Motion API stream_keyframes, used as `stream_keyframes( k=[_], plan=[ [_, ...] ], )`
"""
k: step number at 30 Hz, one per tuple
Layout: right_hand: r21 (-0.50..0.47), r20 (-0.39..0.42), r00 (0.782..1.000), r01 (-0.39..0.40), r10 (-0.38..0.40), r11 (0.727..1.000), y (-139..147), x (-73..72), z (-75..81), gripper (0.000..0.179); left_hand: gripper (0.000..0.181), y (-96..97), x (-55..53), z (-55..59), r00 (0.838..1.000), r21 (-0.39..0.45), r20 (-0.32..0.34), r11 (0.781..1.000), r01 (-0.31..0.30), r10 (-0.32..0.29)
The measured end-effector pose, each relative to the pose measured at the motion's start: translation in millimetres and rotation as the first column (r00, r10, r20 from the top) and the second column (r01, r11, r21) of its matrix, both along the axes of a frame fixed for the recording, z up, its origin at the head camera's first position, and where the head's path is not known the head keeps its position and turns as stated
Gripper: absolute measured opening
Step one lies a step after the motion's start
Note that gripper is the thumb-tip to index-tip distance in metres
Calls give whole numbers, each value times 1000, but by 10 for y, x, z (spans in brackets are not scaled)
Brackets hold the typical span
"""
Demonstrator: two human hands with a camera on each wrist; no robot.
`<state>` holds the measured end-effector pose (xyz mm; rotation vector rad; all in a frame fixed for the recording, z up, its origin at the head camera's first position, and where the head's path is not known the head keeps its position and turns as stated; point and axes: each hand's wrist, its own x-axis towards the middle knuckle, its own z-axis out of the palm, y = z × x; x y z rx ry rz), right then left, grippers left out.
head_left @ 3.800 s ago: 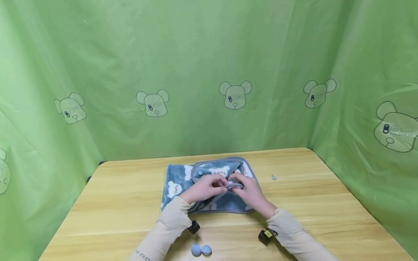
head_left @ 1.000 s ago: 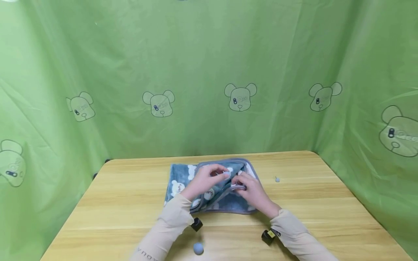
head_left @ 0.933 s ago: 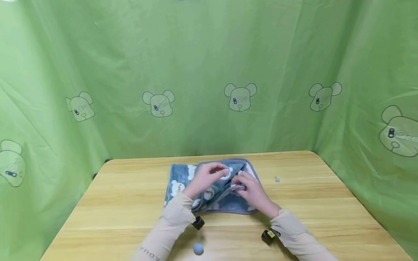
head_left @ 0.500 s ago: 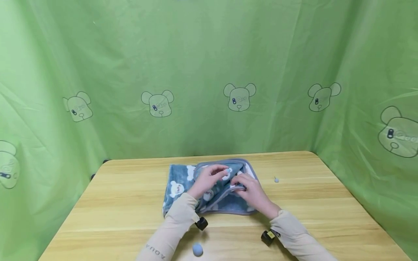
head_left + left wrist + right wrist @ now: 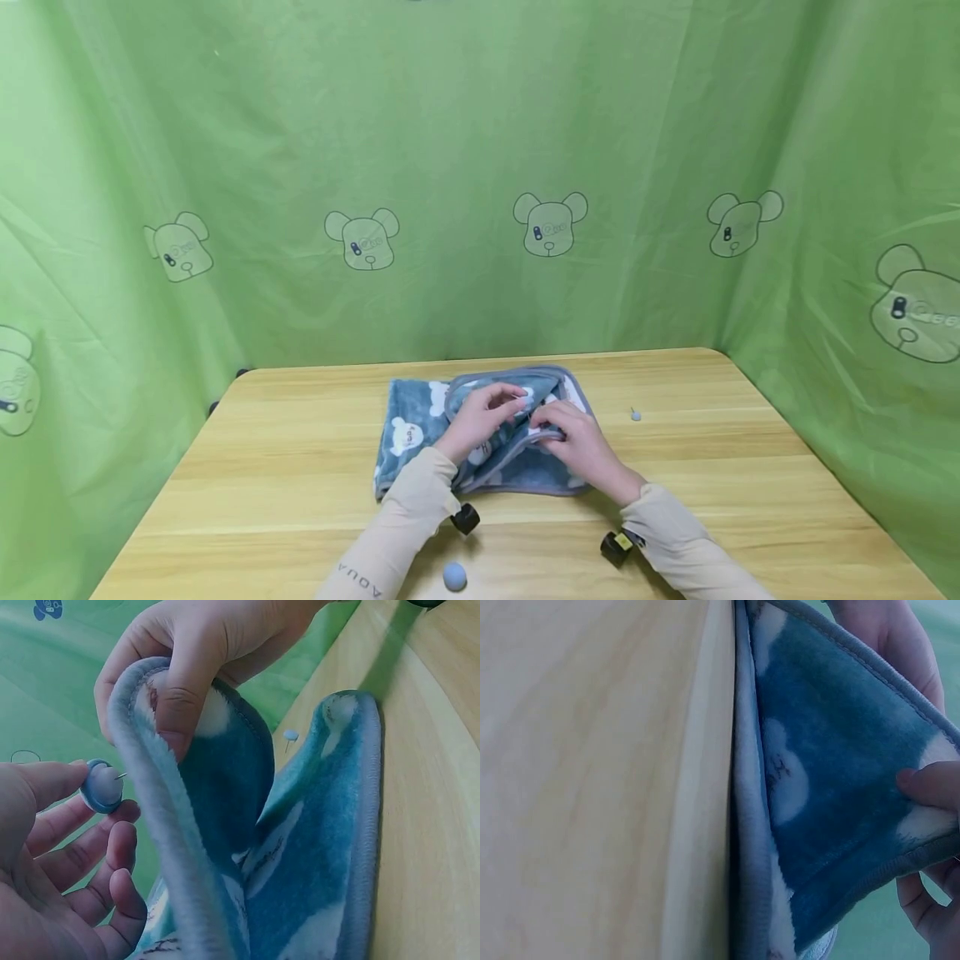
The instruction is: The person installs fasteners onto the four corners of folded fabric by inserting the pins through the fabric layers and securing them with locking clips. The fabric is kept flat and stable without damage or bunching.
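In the left wrist view my left hand [image 5: 52,847] pinches a round blue-headed pin [image 5: 103,786] between thumb and forefinger. Its needle points right, with the tip at the grey-bound edge of the teal fleece blanket [image 5: 322,817]. My right hand [image 5: 202,652] grips a raised corner of that blanket, thumb on the near face. In the right wrist view the right thumb [image 5: 934,784] presses the fleece, while my left hand [image 5: 896,645] shows partly behind the cloth. Seen from the head, both hands meet over the folded blanket [image 5: 408,433], which has white bear prints.
A second pin [image 5: 636,415] lies on the wooden table [image 5: 285,467] right of the blanket. A round blue piece [image 5: 454,576] sits near the front edge. Green curtain [image 5: 450,125] surrounds the back and sides. Black wrist cameras [image 5: 466,518] hang below the wrists.
One of two round blue pieces at the front has gone since the oldest frame. My left hand has left the cloth edge and holds a pin; its forearm has shifted slightly right.
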<state>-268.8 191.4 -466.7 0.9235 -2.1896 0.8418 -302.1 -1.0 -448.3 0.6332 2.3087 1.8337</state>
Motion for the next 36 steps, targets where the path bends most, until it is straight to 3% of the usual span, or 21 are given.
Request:
stream_keyframes(
  k=[9, 25, 36],
  plan=[
    [-4, -2, 1000, 1, -1, 1000, -10, 11, 5, 28, 26, -5, -24, -52, 1000, -8, 8, 1000, -3, 3],
    [-7, 30, 999, 35, -34, 999, -6, 2, -22, 28, 34, -15, 15, -29, 999, -26, 13, 999, 29, -29],
    [-3, 45, 998, 52, -52, 999, -11, 7, -23, 28, 30, -9, 0, -59, 1000, -55, -4, 998, 12, -12]
  ],
)
